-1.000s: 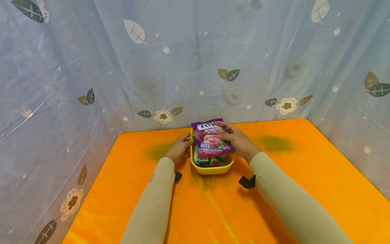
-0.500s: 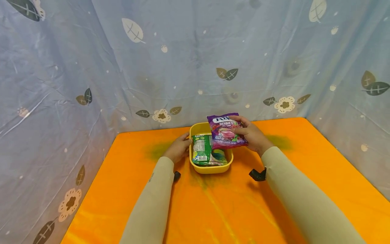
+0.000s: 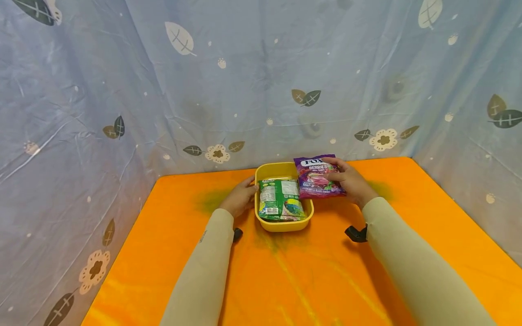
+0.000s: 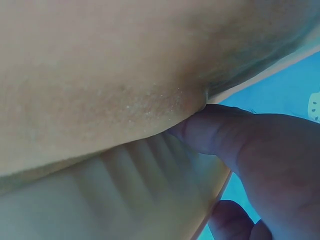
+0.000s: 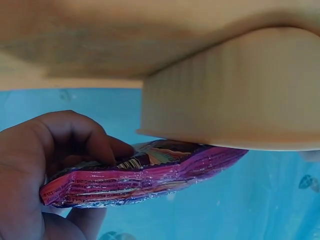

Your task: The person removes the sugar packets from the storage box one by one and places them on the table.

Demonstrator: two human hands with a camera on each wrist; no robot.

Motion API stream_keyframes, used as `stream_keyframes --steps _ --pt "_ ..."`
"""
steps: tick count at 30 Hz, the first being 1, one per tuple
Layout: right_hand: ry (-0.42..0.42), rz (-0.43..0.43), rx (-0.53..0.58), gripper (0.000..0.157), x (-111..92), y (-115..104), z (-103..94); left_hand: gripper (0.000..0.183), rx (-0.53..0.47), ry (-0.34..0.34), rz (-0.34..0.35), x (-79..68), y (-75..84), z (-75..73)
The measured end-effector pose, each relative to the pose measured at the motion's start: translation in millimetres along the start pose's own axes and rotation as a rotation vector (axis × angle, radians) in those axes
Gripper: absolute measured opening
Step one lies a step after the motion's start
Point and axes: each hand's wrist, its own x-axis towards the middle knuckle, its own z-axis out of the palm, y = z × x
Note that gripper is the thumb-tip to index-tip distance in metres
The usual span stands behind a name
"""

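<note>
A yellow plastic basket (image 3: pixel 285 226) stands on the orange cloth with a green snack packet (image 3: pixel 281 201) lying inside, printed back up. At its left side, my left hand (image 3: pixel 241 198) holds the wall, with one fingertip at the rim. In the left wrist view a digit (image 4: pixel 220 132) reaches low against the ridged wall. My right hand (image 3: pixel 350 181) pinches a purple bag of Fox's Berries candy (image 3: pixel 314 181) by its right side. The bag's left edge overlaps the basket's right rim. In the right wrist view, digits grip the bag (image 5: pixel 150 175) from both faces.
An orange cloth (image 3: pixel 285 280) covers the table. Pale blue curtains (image 3: pixel 261 81) with leaf and flower prints hang behind and on both sides, close to the table's far edge. Black wrist mounts (image 3: pixel 356 234) hang under the sleeves.
My right hand has carried the purple candy bag from over the basket to its right rim, uncovering the green packet. My left hand and the basket stay in place.
</note>
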Motion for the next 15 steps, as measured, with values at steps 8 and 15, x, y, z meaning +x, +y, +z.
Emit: stream_keyframes --steps 8,15 --pt "0.053 0.033 -0.077 0.056 0.7 5.4 -17.7 0.053 -0.006 0.015 0.002 0.3 -0.1 0.4" --pt "0.040 0.030 -0.112 0.058 -3.1 9.8 -31.0 0.054 0.003 0.020 -0.016 -1.5 1.1 1.6"
